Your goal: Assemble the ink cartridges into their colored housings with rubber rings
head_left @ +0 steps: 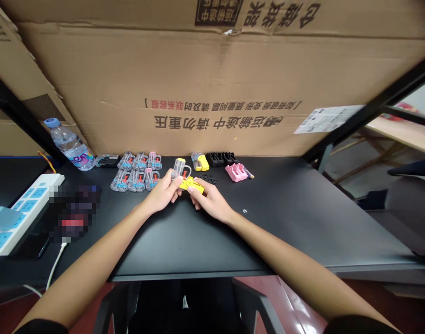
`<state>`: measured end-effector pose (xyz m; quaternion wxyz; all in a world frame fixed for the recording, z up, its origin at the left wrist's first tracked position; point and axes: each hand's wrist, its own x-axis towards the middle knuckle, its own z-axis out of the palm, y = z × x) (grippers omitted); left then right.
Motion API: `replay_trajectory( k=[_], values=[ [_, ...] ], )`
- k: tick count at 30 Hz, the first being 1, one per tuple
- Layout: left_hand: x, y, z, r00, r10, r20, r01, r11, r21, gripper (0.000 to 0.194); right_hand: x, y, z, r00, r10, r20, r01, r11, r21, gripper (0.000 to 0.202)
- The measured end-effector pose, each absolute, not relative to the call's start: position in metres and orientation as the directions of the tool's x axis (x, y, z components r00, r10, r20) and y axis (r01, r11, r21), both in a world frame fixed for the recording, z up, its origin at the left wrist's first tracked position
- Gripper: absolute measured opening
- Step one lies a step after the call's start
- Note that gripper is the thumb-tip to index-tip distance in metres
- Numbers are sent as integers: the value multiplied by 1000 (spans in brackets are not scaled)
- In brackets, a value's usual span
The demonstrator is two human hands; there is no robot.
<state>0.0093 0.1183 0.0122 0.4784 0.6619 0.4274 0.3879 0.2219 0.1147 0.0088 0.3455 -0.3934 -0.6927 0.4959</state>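
Above the black table my left hand (pixel 161 193) is closed on a small clear plastic toy body (pixel 179 168), which has a yellow top end, a looped guard and a red trigger-like part. My right hand (pixel 214 200) pinches a yellow plastic piece (pixel 194 184) against the lower end of the clear body. The two pieces touch; whether they are joined I cannot tell. Just behind my right fingers lie several small black rings (pixel 209 178). Similar clear bodies with red parts (pixel 136 181) lie in two rows left of my hands.
Behind stand yellow pieces (pixel 202 163), black pieces (pixel 222 158) and pink pieces (pixel 236 172). A small white bit (pixel 244 211) lies to the right. At left are a water bottle (pixel 73 146), a power strip (pixel 28 208) and a white cable (pixel 55 264). Cardboard (pixel 212 74) walls the back.
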Motion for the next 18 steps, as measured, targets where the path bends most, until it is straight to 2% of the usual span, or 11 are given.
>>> replay_trajectory(
  k=[7, 15, 18],
  values=[
    [9, 118, 10, 354, 929, 110, 171, -179, 969, 38, 227, 120, 14, -537, 842, 56, 148, 159, -976, 48],
    [11, 121, 6, 343, 938, 51, 145, -107, 984, 42, 220, 116, 13, -464, 884, 56, 180, 156, -971, 51],
    [12, 121, 4, 345, 937, 45, 111, -89, 990, 44, 220, 117, 12, -485, 873, 51, 168, 151, -974, 51]
  ],
)
